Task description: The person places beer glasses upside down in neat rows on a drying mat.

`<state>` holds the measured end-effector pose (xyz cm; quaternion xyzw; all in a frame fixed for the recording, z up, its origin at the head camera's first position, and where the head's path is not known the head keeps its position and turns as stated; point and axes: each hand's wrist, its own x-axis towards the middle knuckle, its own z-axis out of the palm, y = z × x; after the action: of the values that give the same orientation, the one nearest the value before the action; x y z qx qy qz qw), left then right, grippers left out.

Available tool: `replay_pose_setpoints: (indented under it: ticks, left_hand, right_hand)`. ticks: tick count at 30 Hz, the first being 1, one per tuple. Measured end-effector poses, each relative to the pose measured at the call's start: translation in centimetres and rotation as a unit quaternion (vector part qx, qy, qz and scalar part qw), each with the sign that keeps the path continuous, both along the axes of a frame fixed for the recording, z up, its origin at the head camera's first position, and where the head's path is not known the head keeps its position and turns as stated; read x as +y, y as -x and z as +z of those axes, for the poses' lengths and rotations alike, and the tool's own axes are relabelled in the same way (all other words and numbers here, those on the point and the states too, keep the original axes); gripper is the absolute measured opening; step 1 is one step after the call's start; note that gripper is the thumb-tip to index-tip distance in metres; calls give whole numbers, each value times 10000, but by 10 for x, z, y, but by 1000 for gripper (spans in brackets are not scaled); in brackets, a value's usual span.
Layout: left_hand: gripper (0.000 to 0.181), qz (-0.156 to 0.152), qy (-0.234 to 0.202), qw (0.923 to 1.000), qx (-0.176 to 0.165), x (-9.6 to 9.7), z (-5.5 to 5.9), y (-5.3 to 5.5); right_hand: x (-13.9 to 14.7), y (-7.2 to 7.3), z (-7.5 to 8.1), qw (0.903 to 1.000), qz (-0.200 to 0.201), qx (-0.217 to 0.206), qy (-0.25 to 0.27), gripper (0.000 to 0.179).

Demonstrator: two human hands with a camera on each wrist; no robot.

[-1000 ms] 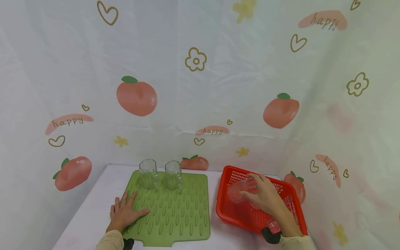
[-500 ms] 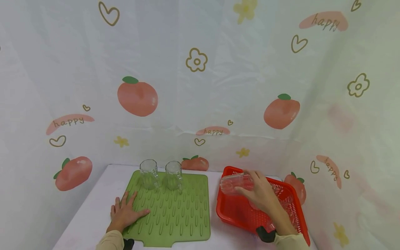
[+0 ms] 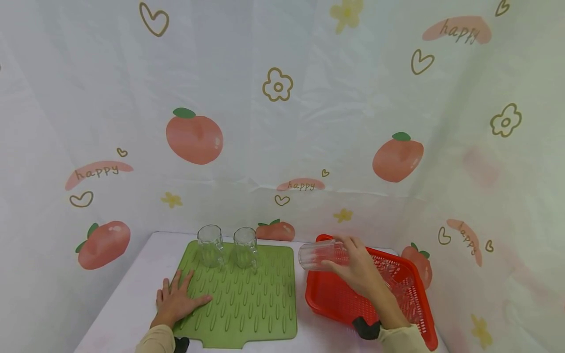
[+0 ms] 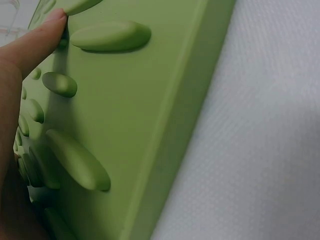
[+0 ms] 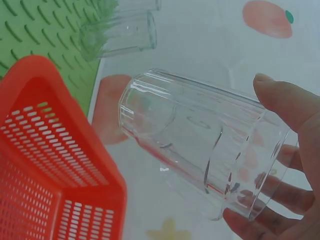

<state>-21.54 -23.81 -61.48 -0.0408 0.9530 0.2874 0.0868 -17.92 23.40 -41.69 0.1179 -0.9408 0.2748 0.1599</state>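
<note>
My right hand (image 3: 358, 268) grips a clear glass mug (image 5: 185, 130) near one end, thumb on one side and fingers round the other. The mug lies tilted on its side over the left rim of the red basket (image 3: 310, 299), its far end pointing toward the green mat (image 3: 251, 314). In the right wrist view its handle shows on the lower side. My left hand (image 3: 177, 303) rests spread on the left edge of the mat, thumb reaching over the raised ridges. Two glass mugs (image 3: 211, 247) stand side by side at the back of the mat.
More clear glassware (image 3: 407, 294) lies in the right part of the basket, partly hidden by my right forearm. A white cloth (image 3: 119, 314) covers the table. A printed white curtain (image 3: 273, 137) rises close behind the mat and basket.
My right hand has lifted the glass mug from inside the basket and carried it left, past the basket's left rim. The left hand and the two standing mugs have stayed put.
</note>
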Motion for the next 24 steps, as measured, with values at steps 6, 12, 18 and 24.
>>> replay_pose_setpoints:
  ticks: [6,12,18,24]
  left_hand:
    - [119,3,-23,10000,-22,1,1,-1]
    - [118,-6,-21,10000,0,1,3,-2]
    - [118,-19,-30,10000,-13,2,2,-2]
    - [118,-40,-34,10000,2,1,5,-3]
  right_hand:
    - [-8,2,1,9994,224,251,83,73]
    - [-18,5,1,9978,505,357,230,69]
    - [-27,7,-6,9956,692,386,507,67]
    - [-38,7,-9,9902,904,280,1030,65]
